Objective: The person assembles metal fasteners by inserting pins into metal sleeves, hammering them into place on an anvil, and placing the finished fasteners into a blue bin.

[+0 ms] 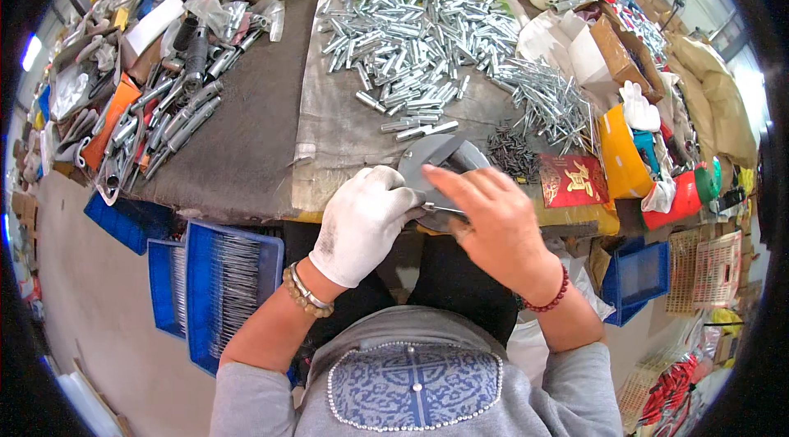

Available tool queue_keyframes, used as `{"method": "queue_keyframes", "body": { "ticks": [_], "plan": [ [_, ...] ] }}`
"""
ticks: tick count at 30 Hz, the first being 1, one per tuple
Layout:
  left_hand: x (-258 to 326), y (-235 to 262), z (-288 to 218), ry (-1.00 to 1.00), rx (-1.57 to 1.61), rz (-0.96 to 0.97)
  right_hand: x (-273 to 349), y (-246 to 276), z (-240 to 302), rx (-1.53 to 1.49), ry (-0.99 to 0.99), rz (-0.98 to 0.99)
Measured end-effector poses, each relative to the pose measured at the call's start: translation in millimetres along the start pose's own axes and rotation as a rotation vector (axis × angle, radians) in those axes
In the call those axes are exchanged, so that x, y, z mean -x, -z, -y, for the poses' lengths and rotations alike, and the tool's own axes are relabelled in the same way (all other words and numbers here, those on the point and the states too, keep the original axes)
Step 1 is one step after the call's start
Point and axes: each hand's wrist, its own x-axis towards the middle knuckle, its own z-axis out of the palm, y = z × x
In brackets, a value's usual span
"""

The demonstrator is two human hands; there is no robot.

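My left hand (366,227), in a white glove smudged with grey, is closed at the table's front edge. A thin metal rod (441,208) sticks out from its fingertips toward the right. My bare right hand (501,223) meets the rod's other end between thumb and fingers, its index finger reaching over a round grey metal piece with a flat bar across it (446,147). My hands hide the lower part of that piece. Beyond them spreads a heap of shiny metal tubes (411,34). Thin metal pins (549,100) and small dark screws (514,154) lie to its right.
Metal shafts and tools (177,125) crowd the table's left side. A red card (574,181), a yellow box (623,154) and a cardboard box (620,55) stand on the right. Blue bins (193,273) of thin rods sit below left; another blue bin (641,281) is below right.
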Motion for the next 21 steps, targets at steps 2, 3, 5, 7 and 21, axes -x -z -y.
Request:
{"method": "queue_keyframes", "body": {
  "ticks": [2, 3, 5, 7, 21],
  "plan": [
    [0, 2, -2, -0.003, 0.012, -0.021, 6, 10, -9, 0.154, -0.060, -0.049],
    [0, 1, -2, -0.008, 0.016, -0.018, 9, 15, -9, 0.223, -0.107, -0.028],
    [2, 1, 0, 0.001, 0.020, -0.028, 14, 19, -12, 0.292, -0.159, -0.009],
    [0, 0, 0, -0.006, 0.038, -0.017, 21, 14, -22, 0.354, -0.172, 0.058],
    [0, 1, 6, -0.002, 0.025, 0.023, 63, 17, 0, 0.080, -0.027, -0.121]
  ]
}}
